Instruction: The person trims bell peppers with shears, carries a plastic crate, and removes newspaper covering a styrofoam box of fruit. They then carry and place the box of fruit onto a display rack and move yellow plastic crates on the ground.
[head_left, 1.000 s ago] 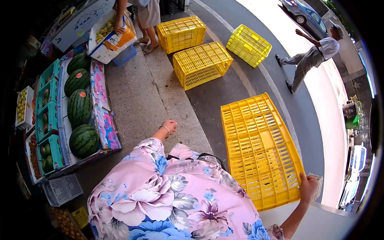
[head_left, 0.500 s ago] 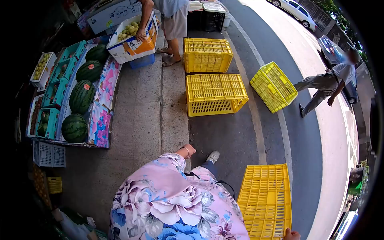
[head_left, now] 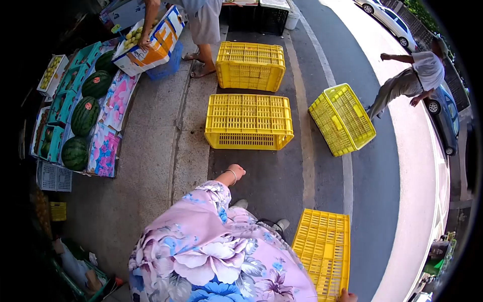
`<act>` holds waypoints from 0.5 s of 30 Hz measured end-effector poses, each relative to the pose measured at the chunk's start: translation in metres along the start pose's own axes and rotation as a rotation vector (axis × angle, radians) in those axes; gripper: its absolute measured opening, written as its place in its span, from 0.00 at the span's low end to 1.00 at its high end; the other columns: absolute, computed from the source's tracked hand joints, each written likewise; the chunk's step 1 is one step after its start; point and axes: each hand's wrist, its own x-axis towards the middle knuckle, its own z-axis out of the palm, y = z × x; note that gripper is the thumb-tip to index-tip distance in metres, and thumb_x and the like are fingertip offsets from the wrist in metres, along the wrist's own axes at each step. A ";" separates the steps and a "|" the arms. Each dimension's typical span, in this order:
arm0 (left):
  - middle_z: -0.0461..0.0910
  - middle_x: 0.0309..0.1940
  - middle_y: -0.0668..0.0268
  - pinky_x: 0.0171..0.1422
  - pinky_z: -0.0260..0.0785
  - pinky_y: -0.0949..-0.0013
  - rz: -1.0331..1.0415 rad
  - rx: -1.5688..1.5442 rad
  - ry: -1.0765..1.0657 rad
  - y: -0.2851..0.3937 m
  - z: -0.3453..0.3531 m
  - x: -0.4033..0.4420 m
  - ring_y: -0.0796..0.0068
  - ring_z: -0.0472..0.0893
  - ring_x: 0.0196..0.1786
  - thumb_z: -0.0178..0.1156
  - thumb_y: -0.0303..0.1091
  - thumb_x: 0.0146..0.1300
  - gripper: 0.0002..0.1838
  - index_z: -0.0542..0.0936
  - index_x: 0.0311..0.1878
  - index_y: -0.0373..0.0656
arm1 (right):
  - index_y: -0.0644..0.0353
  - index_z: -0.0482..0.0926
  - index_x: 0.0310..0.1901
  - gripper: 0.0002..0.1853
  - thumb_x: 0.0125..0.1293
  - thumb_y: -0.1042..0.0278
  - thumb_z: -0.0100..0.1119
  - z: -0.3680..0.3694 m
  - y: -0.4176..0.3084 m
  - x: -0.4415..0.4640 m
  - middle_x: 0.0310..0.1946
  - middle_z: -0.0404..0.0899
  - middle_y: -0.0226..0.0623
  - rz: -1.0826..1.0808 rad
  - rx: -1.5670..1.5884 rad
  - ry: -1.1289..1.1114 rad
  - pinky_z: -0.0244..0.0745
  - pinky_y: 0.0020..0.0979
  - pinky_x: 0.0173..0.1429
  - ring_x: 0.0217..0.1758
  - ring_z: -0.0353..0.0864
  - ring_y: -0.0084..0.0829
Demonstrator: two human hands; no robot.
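Observation:
At the lower right, my right hand [head_left: 347, 296] grips the edge of a yellow plastic crate [head_left: 322, 249], which hangs beside me. Most of that hand is cut off by the bottom of the view. In front of my body, my left hand [head_left: 235, 172], with a band on its wrist, is loosely curled and holds nothing. Just ahead of it, a second yellow crate [head_left: 249, 121] lies on the pavement with its slatted side up. Another yellow crate [head_left: 250, 65] sits right behind that one.
A lighter yellow crate [head_left: 342, 121] stands to the right, near a walking person [head_left: 420, 75]. On the left, watermelons [head_left: 85, 116] lie in a display beside green boxes [head_left: 60, 105]. Another person [head_left: 201, 25] holds a tilted carton of round fruit [head_left: 151, 43]. Parked cars line the road.
I have stepped forward, and the crates ahead are closer. My left hand has swung forward; my right still carries its crate. The person at the left has tilted the carton. The walker has moved along.

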 end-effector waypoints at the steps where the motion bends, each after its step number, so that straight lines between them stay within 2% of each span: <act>1: 0.72 0.22 0.72 0.22 0.63 0.74 -0.023 -0.074 -0.040 0.018 -0.004 -0.011 0.79 0.70 0.21 0.54 0.36 0.50 0.08 0.73 0.32 0.44 | 0.73 0.72 0.18 0.14 0.40 0.68 0.62 0.002 -0.049 0.011 0.13 0.72 0.46 -0.125 -0.192 0.024 0.68 0.33 0.25 0.17 0.72 0.34; 2: 0.72 0.23 0.72 0.23 0.64 0.75 -0.085 -0.265 -0.007 0.031 -0.003 -0.032 0.79 0.70 0.23 0.53 0.37 0.50 0.10 0.73 0.35 0.45 | 0.74 0.72 0.19 0.15 0.41 0.66 0.61 0.012 -0.072 0.031 0.13 0.72 0.46 -0.073 -0.152 0.010 0.67 0.33 0.25 0.16 0.72 0.35; 3: 0.73 0.26 0.72 0.26 0.64 0.76 -0.099 -0.356 -0.147 -0.005 0.011 -0.003 0.79 0.72 0.25 0.53 0.36 0.51 0.12 0.72 0.40 0.45 | 0.73 0.73 0.20 0.15 0.43 0.66 0.61 0.016 -0.083 0.051 0.14 0.72 0.46 -0.026 -0.122 -0.046 0.67 0.33 0.25 0.16 0.71 0.35; 4: 0.73 0.28 0.71 0.26 0.65 0.77 -0.151 -0.325 0.014 0.021 0.008 -0.043 0.79 0.72 0.26 0.52 0.36 0.53 0.13 0.70 0.42 0.45 | 0.71 0.74 0.20 0.14 0.44 0.65 0.60 0.036 -0.101 0.088 0.15 0.73 0.46 -0.096 -0.166 -0.060 0.68 0.34 0.27 0.18 0.73 0.37; 5: 0.73 0.28 0.71 0.24 0.66 0.77 -0.168 -0.331 0.052 0.010 0.015 -0.052 0.80 0.72 0.26 0.51 0.36 0.54 0.13 0.70 0.42 0.45 | 0.70 0.74 0.21 0.14 0.44 0.64 0.60 0.051 -0.103 0.118 0.16 0.74 0.47 -0.145 -0.219 -0.056 0.68 0.34 0.28 0.20 0.74 0.39; 6: 0.73 0.28 0.71 0.23 0.66 0.76 -0.236 -0.361 0.070 -0.004 0.029 -0.060 0.80 0.72 0.25 0.51 0.37 0.54 0.12 0.70 0.41 0.45 | 0.70 0.74 0.21 0.14 0.45 0.63 0.60 0.057 -0.102 0.143 0.17 0.74 0.47 -0.193 -0.271 -0.052 0.68 0.35 0.29 0.22 0.75 0.40; 7: 0.72 0.26 0.70 0.22 0.65 0.75 -0.301 -0.349 0.159 -0.016 0.033 -0.082 0.80 0.71 0.23 0.52 0.36 0.53 0.09 0.72 0.37 0.45 | 0.70 0.74 0.21 0.14 0.45 0.63 0.60 0.071 -0.110 0.171 0.17 0.74 0.47 -0.252 -0.264 -0.091 0.68 0.35 0.29 0.22 0.75 0.40; 9: 0.72 0.23 0.69 0.19 0.64 0.74 -0.494 -0.342 0.194 -0.034 0.058 -0.128 0.79 0.70 0.21 0.52 0.35 0.52 0.07 0.73 0.32 0.44 | 0.69 0.74 0.21 0.15 0.46 0.62 0.59 0.092 -0.118 0.218 0.19 0.75 0.48 -0.288 -0.282 -0.092 0.69 0.37 0.30 0.25 0.76 0.42; 11: 0.70 0.19 0.69 0.17 0.61 0.73 -0.571 -0.212 0.208 -0.061 0.086 -0.166 0.77 0.68 0.17 0.53 0.33 0.50 0.05 0.73 0.25 0.43 | 0.69 0.74 0.21 0.15 0.46 0.61 0.59 0.117 -0.096 0.288 0.19 0.75 0.48 -0.311 -0.255 -0.210 0.68 0.38 0.29 0.24 0.75 0.43; 12: 0.70 0.19 0.70 0.17 0.60 0.74 -0.586 -0.263 0.164 -0.071 0.096 -0.184 0.77 0.68 0.16 0.54 0.33 0.49 0.05 0.73 0.25 0.43 | 0.69 0.74 0.21 0.15 0.47 0.61 0.58 0.120 -0.098 0.306 0.19 0.75 0.48 -0.385 -0.237 -0.195 0.68 0.39 0.28 0.24 0.75 0.44; 14: 0.71 0.20 0.70 0.18 0.61 0.75 -0.546 -0.121 0.133 -0.076 0.111 -0.205 0.78 0.69 0.18 0.54 0.33 0.49 0.05 0.73 0.28 0.43 | 0.70 0.73 0.19 0.16 0.48 0.61 0.56 0.134 -0.075 0.344 0.17 0.73 0.50 -0.442 -0.266 -0.152 0.67 0.39 0.26 0.21 0.74 0.46; 15: 0.71 0.20 0.70 0.18 0.61 0.75 -0.564 -0.145 0.162 -0.074 0.116 -0.217 0.78 0.69 0.18 0.54 0.33 0.49 0.05 0.73 0.28 0.43 | 0.72 0.72 0.19 0.17 0.49 0.62 0.55 0.142 -0.072 0.350 0.15 0.72 0.51 -0.486 -0.254 -0.137 0.65 0.39 0.24 0.20 0.73 0.46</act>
